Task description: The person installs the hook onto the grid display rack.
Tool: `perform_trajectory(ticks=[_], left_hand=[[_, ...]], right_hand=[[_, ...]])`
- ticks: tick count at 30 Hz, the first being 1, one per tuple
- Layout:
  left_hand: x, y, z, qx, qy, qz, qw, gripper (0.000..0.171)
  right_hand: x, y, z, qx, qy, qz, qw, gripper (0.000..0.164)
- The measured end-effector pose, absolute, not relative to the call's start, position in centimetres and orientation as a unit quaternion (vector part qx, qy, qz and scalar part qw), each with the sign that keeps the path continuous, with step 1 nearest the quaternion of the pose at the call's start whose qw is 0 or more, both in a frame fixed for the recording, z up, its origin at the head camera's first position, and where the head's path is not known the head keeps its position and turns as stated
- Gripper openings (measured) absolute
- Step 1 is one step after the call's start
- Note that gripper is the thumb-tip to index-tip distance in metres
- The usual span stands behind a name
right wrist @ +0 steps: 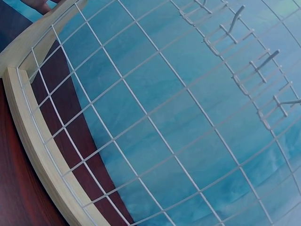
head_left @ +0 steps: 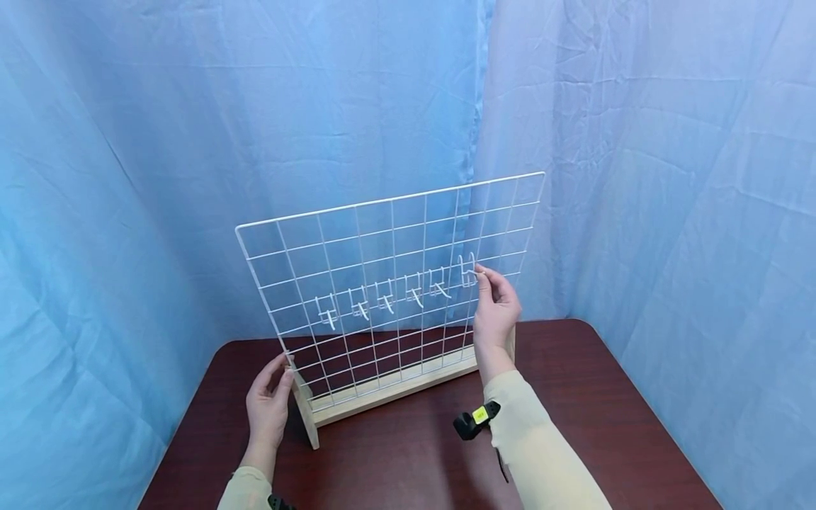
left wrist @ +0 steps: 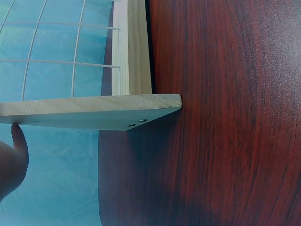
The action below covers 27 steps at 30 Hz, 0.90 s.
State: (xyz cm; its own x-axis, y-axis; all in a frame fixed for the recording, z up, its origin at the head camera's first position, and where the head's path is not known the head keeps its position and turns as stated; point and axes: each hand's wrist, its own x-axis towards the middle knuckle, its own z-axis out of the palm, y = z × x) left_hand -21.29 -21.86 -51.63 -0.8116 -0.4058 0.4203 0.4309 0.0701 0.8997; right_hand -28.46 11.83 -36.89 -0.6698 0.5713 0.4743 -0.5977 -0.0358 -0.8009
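A white wire grid panel [head_left: 376,269] stands tilted in a light wooden base [head_left: 395,389]. Several white wire hooks [head_left: 385,300] hang in a row across it. My right hand [head_left: 497,312] pinches another white hook [head_left: 468,273] by its prong, at the grid near the right end of that row. Whether this hook sits on a wire cannot be told. At the left edge, the fingers of my left hand [head_left: 268,407] grip the upper end of the wooden side support [head_left: 304,411]. Its thumb [left wrist: 19,146] touches the support's outer face in the left wrist view.
The stand rests on a dark red-brown wooden table [head_left: 395,467] with rounded far corners. Blue cloth curtains [head_left: 255,106] surround the table behind and at both sides. A black strap device with a yellow label [head_left: 478,414] is on the right wrist.
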Motion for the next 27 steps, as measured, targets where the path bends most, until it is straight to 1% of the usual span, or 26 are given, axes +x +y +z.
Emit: perform_trajectory(ticks=[7,11,20,27], left_hand=[[-21.3,-21.8,-51.6,0.002,-0.673,-0.674,0.304,0.033],[-21.2,-21.7,-51.6,0.002,-0.672,-0.675,0.304,0.033],[-21.1,-21.8,-51.6,-0.009,-0.665,-0.682,0.306,0.034],[-21.2,-21.8,-51.6,-0.004,-0.666,-0.68,0.305,0.034]], right_hand=[[-28.7,11.7,-38.0,0.02,-0.561,0.714,0.418,0.016],[-28.5,11.7,-38.6,0.019,-0.563,0.714,0.415,0.017],[-27.7,12.1,-39.8,-0.002,-0.585,0.717,0.378,0.023],[-27.0,12.6,-41.2,-0.018,-0.596,0.717,0.361,0.024]])
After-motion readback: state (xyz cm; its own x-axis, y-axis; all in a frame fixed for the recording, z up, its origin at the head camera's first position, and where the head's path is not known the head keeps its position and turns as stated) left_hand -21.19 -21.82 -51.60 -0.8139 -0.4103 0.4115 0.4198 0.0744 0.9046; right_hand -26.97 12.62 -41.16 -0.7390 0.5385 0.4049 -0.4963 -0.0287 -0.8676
